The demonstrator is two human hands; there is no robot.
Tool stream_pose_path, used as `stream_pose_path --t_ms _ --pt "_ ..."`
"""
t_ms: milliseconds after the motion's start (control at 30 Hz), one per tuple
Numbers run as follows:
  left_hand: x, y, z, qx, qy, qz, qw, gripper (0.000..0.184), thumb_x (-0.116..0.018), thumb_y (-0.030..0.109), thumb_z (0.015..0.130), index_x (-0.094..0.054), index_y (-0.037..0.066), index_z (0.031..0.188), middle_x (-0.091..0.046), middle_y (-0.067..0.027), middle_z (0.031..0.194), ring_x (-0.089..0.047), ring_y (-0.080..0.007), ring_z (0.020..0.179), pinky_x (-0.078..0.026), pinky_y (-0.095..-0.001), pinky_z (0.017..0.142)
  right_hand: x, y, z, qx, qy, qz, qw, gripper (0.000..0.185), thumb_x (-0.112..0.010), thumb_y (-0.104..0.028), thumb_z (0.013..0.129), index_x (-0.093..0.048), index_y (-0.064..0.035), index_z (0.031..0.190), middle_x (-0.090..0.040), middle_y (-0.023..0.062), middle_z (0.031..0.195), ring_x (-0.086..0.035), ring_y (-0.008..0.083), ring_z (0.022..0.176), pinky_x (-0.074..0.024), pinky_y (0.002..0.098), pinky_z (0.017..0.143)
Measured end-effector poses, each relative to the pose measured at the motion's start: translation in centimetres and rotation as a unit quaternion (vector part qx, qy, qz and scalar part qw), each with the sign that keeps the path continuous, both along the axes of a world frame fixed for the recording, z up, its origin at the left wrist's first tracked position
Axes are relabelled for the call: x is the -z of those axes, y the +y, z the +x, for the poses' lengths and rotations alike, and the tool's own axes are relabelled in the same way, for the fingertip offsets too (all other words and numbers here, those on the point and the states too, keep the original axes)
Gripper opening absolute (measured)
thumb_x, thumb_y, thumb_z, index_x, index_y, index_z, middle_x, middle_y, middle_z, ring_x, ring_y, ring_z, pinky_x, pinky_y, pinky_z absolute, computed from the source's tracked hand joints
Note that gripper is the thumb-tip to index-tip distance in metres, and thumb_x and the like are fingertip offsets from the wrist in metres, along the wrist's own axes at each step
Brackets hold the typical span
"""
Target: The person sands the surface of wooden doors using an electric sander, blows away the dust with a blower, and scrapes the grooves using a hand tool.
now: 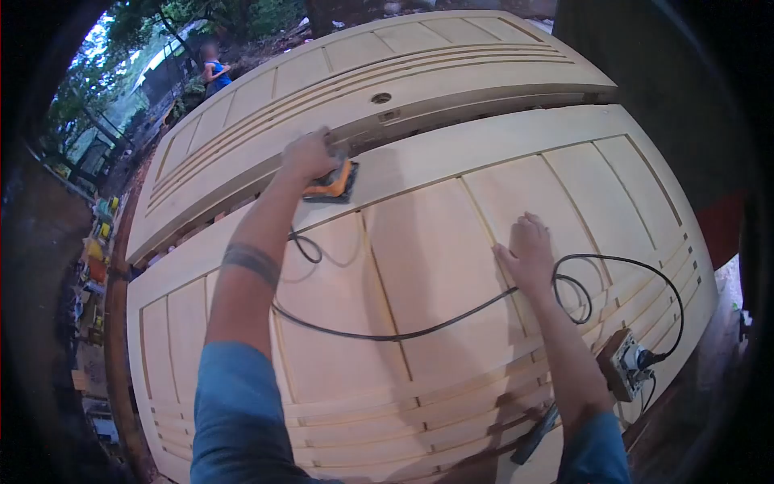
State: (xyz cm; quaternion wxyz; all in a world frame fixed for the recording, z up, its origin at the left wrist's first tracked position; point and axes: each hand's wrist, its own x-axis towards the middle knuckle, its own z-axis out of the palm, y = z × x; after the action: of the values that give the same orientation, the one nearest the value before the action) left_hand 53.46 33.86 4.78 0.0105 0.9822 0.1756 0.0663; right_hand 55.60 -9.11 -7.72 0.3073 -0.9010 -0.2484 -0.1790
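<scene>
My left hand (310, 155) is closed on an orange and black sander (332, 184), which rests on the far edge strip of the nearer wooden door (427, 218). The top of the sander is hidden under the hand. A black cable (371, 336) runs from near the sander across the door in loops. My right hand (528, 252) lies on the door's middle panels, fingers extended, with nothing in it.
Beyond a narrow gap lies a second wooden door (322, 89) with a round hole. A socket box (621, 365) with a plug sits at the right, near a dark flat tool (534, 436). A person (214, 73) in blue is far off at the upper left.
</scene>
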Motion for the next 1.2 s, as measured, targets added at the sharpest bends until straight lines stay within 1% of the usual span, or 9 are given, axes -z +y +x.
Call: stream_pose_path --t_ms 67,167,267,400,500,600,733,967,1200 --pt "0.1 -4.5 3.7 0.019 -0.011 -0.003 1.000 0.063 -0.072 0.038 0.068 -0.055 0.009 0.122 -0.066 -0.0192 0.108 -0.062 -0.0352 0.103 -0.050 -0.0444 0.088 -0.5 -0.1 -0.1 -0.001 0.010 0.005 1.000 0.060 -0.080 -0.025 0.067 -0.052 -0.0009 0.115 -0.050 0.0189 0.129 -0.042 0.0359 0.126 -0.0300 0.0477 0.109" --pt "0.0 -10.8 10.1 0.021 0.050 0.000 0.999 0.062 -0.068 0.036 0.072 -0.052 0.018 0.130 -0.065 -0.0121 0.117 -0.059 -0.0305 0.112 -0.049 -0.0437 0.092 -0.4 -0.2 0.1 -0.006 0.039 0.038 0.999 0.061 -0.080 -0.025 0.066 -0.052 0.0002 0.115 -0.049 0.0196 0.128 -0.041 0.0358 0.127 -0.0288 0.0491 0.109" --pt "0.5 -16.6 15.7 0.085 -0.013 0.042 0.995 0.058 -0.073 0.036 0.066 -0.058 0.011 0.115 -0.067 -0.0174 0.104 -0.061 -0.0391 0.101 -0.050 -0.0445 0.086 -0.6 -0.6 0.2 0.000 0.069 0.064 0.996 0.062 -0.080 -0.025 0.066 -0.051 0.0008 0.115 -0.050 0.0196 0.127 -0.041 0.0358 0.127 -0.0280 0.0497 0.110" --pt "0.4 -24.3 22.5 0.118 -0.001 0.024 0.993 0.060 -0.073 0.034 0.066 -0.057 0.013 0.119 -0.067 -0.0145 0.108 -0.059 -0.0358 0.108 -0.050 -0.0442 0.088 -0.3 -0.8 0.5 0.009 0.069 0.065 0.995 0.062 -0.080 -0.024 0.064 -0.052 0.0005 0.114 -0.051 0.0168 0.126 -0.042 0.0355 0.126 -0.0296 0.0495 0.110" --pt "-0.7 -30.5 26.3 0.118 0.051 0.009 0.992 0.057 -0.067 0.030 0.074 -0.054 0.018 0.128 -0.063 -0.0122 0.119 -0.051 -0.0328 0.121 -0.047 -0.0433 0.096 -0.7 -0.9 0.6 0.013 0.091 0.063 0.994 0.061 -0.079 -0.023 0.065 -0.052 0.0002 0.114 -0.051 0.0161 0.126 -0.041 0.0351 0.128 -0.0296 0.0495 0.111" --pt "-0.4 -34.0 28.8 0.148 0.009 0.001 0.989 0.058 -0.067 0.030 0.075 -0.053 0.018 0.130 -0.063 -0.0128 0.119 -0.052 -0.0339 0.120 -0.048 -0.0446 0.094 -1.4 -1.4 0.8 0.019 0.088 0.064 0.994 0.060 -0.077 -0.024 0.066 -0.052 0.0004 0.115 -0.049 0.0170 0.127 -0.039 0.0346 0.129 -0.0277 0.0501 0.112" --pt "0.8 -30.8 28.4 0.206 0.005 0.017 0.978 0.071 -0.074 0.041 0.067 -0.054 0.015 0.130 -0.065 -0.0153 0.116 -0.062 -0.0341 0.105 -0.049 -0.0411 0.090 -1.0 -1.5 0.7 0.020 0.094 0.063 0.993 0.060 -0.076 -0.026 0.067 -0.052 0.0010 0.114 -0.049 0.0176 0.125 -0.038 0.0338 0.131 -0.0251 0.0509 0.113" --pt "0.8 -16.8 19.2 0.089 0.032 0.007 0.995 0.075 -0.076 0.038 0.062 -0.054 0.011 0.128 -0.064 -0.0185 0.117 -0.061 -0.0344 0.108 -0.049 -0.0405 0.092 -1.0 -1.6 0.5 0.016 0.128 0.062 0.990 0.060 -0.075 -0.026 0.071 -0.050 0.0024 0.117 -0.046 0.0174 0.129 -0.038 0.0353 0.132 -0.0242 0.0502 0.113" --pt "0.4 -22.2 24.8 0.117 0.036 0.020 0.992 0.076 -0.075 0.042 0.064 -0.053 0.011 0.129 -0.064 -0.0171 0.118 -0.062 -0.0331 0.108 -0.049 -0.0407 0.091 -0.6 -1.4 0.5 0.025 0.112 0.035 0.993 0.060 -0.072 -0.029 0.074 -0.050 0.0031 0.120 -0.046 0.0172 0.130 -0.035 0.0345 0.134 -0.0223 0.0495 0.115"
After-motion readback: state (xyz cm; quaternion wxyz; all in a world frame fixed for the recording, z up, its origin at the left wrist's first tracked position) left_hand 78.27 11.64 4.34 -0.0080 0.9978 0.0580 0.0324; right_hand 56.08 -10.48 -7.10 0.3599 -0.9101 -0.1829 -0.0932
